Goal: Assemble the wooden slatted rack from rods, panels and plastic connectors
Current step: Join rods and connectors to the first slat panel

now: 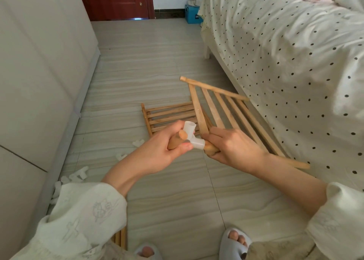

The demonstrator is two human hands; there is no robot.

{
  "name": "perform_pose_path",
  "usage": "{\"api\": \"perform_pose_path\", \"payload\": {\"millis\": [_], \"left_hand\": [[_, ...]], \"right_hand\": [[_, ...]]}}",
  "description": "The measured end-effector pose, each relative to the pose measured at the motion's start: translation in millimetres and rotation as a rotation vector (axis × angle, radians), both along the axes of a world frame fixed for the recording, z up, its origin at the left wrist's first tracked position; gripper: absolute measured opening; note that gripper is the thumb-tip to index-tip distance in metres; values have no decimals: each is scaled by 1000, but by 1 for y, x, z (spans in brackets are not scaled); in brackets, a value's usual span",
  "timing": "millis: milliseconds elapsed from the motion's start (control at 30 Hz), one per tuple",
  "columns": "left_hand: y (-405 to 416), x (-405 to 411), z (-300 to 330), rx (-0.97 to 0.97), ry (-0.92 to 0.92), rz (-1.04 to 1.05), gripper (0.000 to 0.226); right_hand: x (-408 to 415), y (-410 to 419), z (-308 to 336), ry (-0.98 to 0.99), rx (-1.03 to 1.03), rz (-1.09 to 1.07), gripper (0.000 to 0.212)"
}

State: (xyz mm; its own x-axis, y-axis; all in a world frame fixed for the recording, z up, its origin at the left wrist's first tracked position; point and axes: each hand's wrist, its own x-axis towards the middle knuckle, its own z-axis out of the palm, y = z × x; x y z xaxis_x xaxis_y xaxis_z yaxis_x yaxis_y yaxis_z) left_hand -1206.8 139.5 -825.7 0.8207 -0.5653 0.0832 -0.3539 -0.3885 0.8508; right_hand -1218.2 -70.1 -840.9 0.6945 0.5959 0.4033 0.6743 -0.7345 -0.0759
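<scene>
Left hand (157, 147) grips a white plastic connector (192, 136) with a short rod (175, 142) in it; right hand (232, 145) holds the slatted panel (232, 112) by its corner rail, tip at the connector's socket — step looks like seating that joint. Next likely calls for a straight push. Second panel (167, 115) lies on the floor (157, 63).

Held panel (226, 112) right of floor panel (169, 116); connectors (78, 174) left.

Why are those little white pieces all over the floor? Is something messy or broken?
Nothing looks broken. Spare white connectors lie scattered on the floor along the wall, loose, not in a pile. The left hand holds one connector on a rod; the right hand grips a slatted panel, held tilted.
</scene>
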Motion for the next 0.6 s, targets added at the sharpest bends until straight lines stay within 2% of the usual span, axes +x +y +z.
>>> {"api": "perform_pose_path", "payload": {"millis": [233,300,367,467,533,600], "left_hand": [[1,-5,11,-36,-46,-29,20],[0,-6,20,-108,-10,-19,23],[-1,-5,28,-201,54,20,24],[1,-1,29,-227,62,97,42],[4,1,24,-133,25,149,60],[5,2,20,-39,1,192,66]], "right_hand": [[-2,2,7,100,88,-5,24],[-2,6,17,143,170,-3,15],[-4,11,28,212,268,-15,23],[-8,15,35,420,336,-90,37],[-12,14,35,552,323,-120,31],[-15,15,34,630,315,-125,25]]}}
